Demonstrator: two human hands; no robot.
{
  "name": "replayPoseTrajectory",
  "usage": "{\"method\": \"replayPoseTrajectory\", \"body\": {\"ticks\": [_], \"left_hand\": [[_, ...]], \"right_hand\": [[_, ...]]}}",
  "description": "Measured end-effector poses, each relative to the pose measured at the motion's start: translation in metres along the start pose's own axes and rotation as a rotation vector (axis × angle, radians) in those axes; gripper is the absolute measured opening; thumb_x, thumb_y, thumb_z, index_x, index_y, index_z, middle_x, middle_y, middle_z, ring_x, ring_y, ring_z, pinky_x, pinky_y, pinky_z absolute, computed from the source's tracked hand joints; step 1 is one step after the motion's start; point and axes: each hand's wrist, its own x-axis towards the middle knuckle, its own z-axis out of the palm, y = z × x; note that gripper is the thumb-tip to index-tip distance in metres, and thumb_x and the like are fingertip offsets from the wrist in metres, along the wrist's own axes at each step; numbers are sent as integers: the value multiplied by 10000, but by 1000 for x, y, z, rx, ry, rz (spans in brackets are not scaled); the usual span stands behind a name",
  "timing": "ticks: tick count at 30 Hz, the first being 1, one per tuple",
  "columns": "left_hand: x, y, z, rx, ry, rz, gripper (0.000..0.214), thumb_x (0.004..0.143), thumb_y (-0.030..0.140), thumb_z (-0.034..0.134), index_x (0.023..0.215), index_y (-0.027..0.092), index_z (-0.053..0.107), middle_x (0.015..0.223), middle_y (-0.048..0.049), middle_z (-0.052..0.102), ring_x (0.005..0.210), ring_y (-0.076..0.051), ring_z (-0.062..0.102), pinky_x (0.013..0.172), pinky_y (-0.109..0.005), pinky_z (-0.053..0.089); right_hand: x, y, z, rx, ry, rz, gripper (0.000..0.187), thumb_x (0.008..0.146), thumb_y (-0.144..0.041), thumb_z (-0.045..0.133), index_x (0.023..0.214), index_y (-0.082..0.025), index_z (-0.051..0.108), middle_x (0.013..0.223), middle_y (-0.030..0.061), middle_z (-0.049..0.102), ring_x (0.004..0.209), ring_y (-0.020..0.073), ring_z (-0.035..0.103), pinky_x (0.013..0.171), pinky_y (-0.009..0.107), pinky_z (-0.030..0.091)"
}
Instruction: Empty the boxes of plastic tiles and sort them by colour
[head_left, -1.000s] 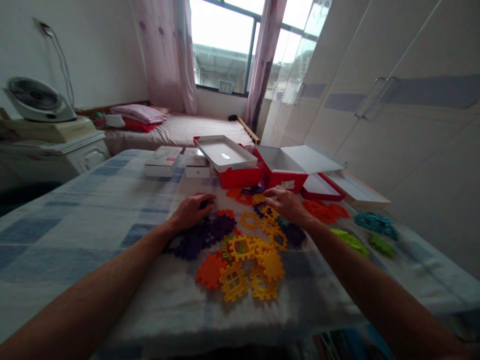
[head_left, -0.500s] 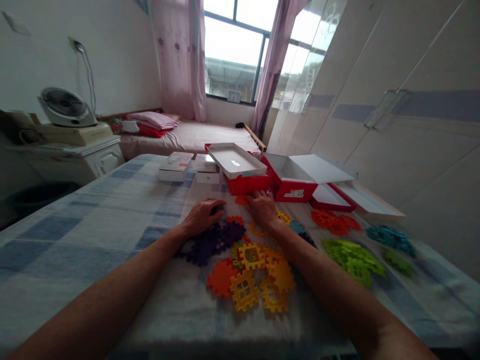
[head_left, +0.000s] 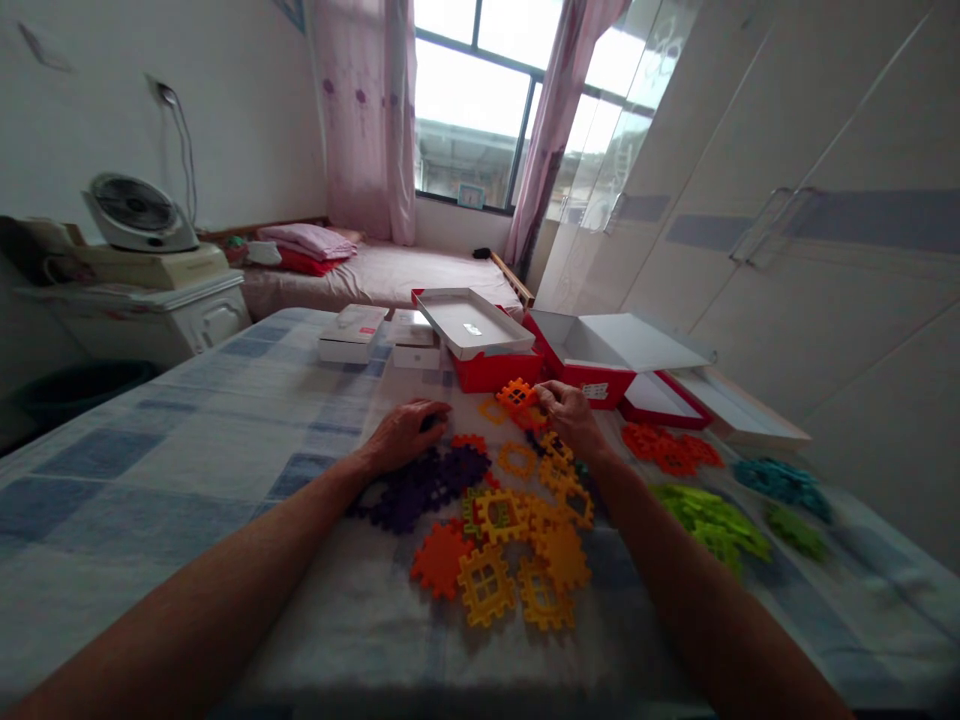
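Observation:
My right hand [head_left: 568, 412] pinches an orange interlocking building piece [head_left: 517, 394] with a window-grid pattern, raised just in front of the red box. My left hand [head_left: 409, 432] rests with curled fingers beside the pile of dark purple building pieces [head_left: 420, 490]; something dark shows between its thumb and fingers, too shaded to name. Between my forearms lie yellow building pieces [head_left: 487, 583], some with window grids, and an orange-red piece [head_left: 441, 560] with toothed edges. A yellow ring-shaped piece [head_left: 517, 460] lies below my right hand.
Sorted piles lie to the right: red pieces [head_left: 671, 448], lime green pieces [head_left: 709, 522], teal pieces [head_left: 781, 480] and darker green pieces [head_left: 795, 528]. Behind stand a red box [head_left: 491, 371] with a lid on top, an open red box [head_left: 559, 370] and a small white box [head_left: 351, 335].
My right hand has moved right and lifted the orange window-grid piece into view. More yellow pieces show where the right forearm was. My left hand has stayed in place.

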Motion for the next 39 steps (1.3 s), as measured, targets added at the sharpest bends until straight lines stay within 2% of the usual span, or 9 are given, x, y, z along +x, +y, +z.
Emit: {"method": "replayPoseTrajectory", "body": {"ticks": [3,9,14,17,19,24,30,35,39], "left_hand": [[0,-1,0,-12,1,-7,388,842,360,459,1138,172,623,1106,-87,674,1013,-215,623,932,-342,463],[1,-4,1,-24,-15,-26,413,831,406,467,1134,177,630,1126,-88,669,1017,-230,624,938,-356,458],[1,-4,0,-16,-17,-32,421,841,415,454,1127,161,631,1122,-96,665,1015,-231,623,939,-351,457],[0,-2,-1,-13,-22,-34,427,843,418,453,1135,159,627,1130,-97,662,1016,-233,622,933,-353,462],[0,0,-2,-6,-17,-27,418,844,410,454,1123,158,635,1119,-95,666,1011,-234,622,928,-355,465],[-1,9,-7,33,-9,87,353,868,384,448,1032,171,677,1059,-84,682,1006,-217,614,943,-351,450],[-2,16,-13,41,-6,180,357,869,446,495,997,176,690,1046,-87,681,1031,-221,589,959,-361,424],[-4,27,-15,55,-119,251,495,784,583,568,1074,191,654,1065,-84,663,1041,-235,580,958,-352,409],[-6,34,-12,98,-187,234,845,608,660,686,1292,197,506,1182,-109,614,1092,-283,560,967,-378,395]], "right_hand": [[0,15,-35,-217,52,44,297,857,-349,432,857,-161,662,801,51,688,718,144,600,620,226,382],[-5,77,-115,-710,50,340,294,856,-282,425,863,-154,690,824,83,699,715,160,615,604,235,372],[-11,105,-137,-763,104,416,292,850,-297,446,916,-156,692,879,104,689,781,182,617,658,250,407],[-11,95,-126,-753,193,315,321,848,-308,469,1024,-125,666,1015,151,648,939,213,591,786,290,424],[-11,76,-106,-643,155,155,281,841,-289,489,990,-137,673,994,122,647,948,202,585,834,297,424],[-20,7,-32,-264,-203,-198,218,801,-245,585,987,-184,681,998,65,640,890,161,597,825,286,454],[-24,-39,33,-253,-524,-493,407,780,-130,591,1177,-213,616,1171,86,607,1112,212,531,970,366,396],[-14,-40,45,-282,-719,-563,447,746,-127,594,1189,-180,619,1143,98,625,1057,214,564,909,315,425],[-12,-40,44,-349,-663,-360,456,741,-113,574,1195,-136,606,1040,98,670,920,195,608,805,270,450]]}}
